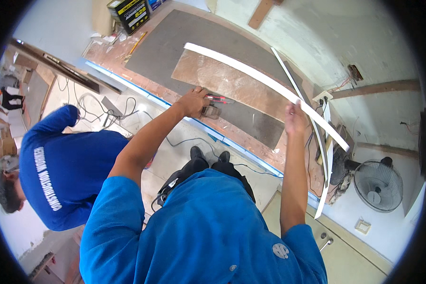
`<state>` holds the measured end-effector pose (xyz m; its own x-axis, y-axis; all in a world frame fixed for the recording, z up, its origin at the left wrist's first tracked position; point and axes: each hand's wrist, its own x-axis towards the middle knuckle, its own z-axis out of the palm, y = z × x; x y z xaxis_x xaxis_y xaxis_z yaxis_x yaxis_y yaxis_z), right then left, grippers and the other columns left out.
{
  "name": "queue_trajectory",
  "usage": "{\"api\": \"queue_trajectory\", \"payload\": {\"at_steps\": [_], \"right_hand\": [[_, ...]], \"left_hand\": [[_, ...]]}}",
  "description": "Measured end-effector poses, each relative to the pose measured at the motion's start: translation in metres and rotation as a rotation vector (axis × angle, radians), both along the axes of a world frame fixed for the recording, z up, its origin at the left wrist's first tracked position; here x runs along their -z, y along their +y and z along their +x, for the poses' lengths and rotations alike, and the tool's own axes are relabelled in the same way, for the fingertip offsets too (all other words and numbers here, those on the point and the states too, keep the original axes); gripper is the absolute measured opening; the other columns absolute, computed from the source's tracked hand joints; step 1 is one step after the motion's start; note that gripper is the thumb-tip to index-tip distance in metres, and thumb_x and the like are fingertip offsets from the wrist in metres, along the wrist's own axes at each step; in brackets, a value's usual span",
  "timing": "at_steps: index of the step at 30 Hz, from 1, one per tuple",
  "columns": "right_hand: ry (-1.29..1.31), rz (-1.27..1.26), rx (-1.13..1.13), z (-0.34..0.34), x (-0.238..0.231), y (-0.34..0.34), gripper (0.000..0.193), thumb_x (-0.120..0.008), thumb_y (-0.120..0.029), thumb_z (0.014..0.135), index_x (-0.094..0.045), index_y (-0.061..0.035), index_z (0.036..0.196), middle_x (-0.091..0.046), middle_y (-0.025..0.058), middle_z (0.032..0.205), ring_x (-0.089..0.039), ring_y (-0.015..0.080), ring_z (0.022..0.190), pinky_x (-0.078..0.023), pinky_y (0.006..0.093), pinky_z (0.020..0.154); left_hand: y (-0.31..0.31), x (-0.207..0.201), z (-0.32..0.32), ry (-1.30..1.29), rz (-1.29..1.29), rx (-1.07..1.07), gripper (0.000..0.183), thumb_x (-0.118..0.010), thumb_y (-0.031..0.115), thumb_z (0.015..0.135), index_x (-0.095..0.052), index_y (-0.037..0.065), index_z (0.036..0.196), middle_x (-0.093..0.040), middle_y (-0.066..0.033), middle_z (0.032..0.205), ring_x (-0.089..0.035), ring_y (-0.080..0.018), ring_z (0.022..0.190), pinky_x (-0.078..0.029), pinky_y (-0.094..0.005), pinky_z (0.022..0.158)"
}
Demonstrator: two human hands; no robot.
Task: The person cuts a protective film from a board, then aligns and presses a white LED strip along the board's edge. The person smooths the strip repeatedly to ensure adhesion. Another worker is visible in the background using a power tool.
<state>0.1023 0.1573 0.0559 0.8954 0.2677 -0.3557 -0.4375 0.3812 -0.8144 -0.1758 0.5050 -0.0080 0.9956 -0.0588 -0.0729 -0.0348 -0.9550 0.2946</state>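
A long white strip [251, 71] arcs over the worktop, its far end lying along the edge of a brown marbled sheet [217, 75]. My right hand [295, 119] is closed on this strip toward its right end; the fingers are slightly blurred. At the worktop's near edge, my left hand [193, 102] has curled fingers at a slim red utility knife [218, 99]. A small brownish block [210, 112] sits just below that knife, close to the same hand. The finger contact is partly hidden.
More white strips [323, 161] hang over the worktop's right end, near a fan [377, 185]. A dark adhesive can [129, 14] stands at the back left beside a yellow pencil-like stick [138, 42]. A co-worker in blue [75, 165] bends at left. Cables [128, 109] cross the floor.
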Motion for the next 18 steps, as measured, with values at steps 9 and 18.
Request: {"api": "queue_trajectory", "payload": {"at_steps": [9,18], "right_hand": [[0.271,0.044,-0.029,-0.024,0.071,0.108,0.029,-0.077,-0.019,0.101,-0.062,-0.0104,0.124,-0.070,0.0027,0.116,-0.070,0.0224,0.110,-0.056,0.0383,0.088],[0.152,0.119,0.051,-0.028,0.038,0.073,0.034,-0.078,-0.019,0.100,-0.058,-0.0133,0.128,-0.071,0.0020,0.116,-0.070,0.0220,0.110,-0.053,0.0386,0.086]], "left_hand": [[0.021,-0.006,-0.041,0.085,-0.217,-0.036,0.060,-0.085,0.028,0.076,-0.069,0.005,0.129,-0.051,-0.0226,0.131,-0.053,-0.0432,0.126,-0.046,-0.0544,0.105],[0.150,0.034,-0.153,-0.232,-0.581,-0.660,0.048,-0.091,0.020,0.079,-0.069,-0.003,0.115,-0.057,-0.0179,0.110,-0.057,-0.0286,0.099,-0.051,-0.0411,0.091]]}}
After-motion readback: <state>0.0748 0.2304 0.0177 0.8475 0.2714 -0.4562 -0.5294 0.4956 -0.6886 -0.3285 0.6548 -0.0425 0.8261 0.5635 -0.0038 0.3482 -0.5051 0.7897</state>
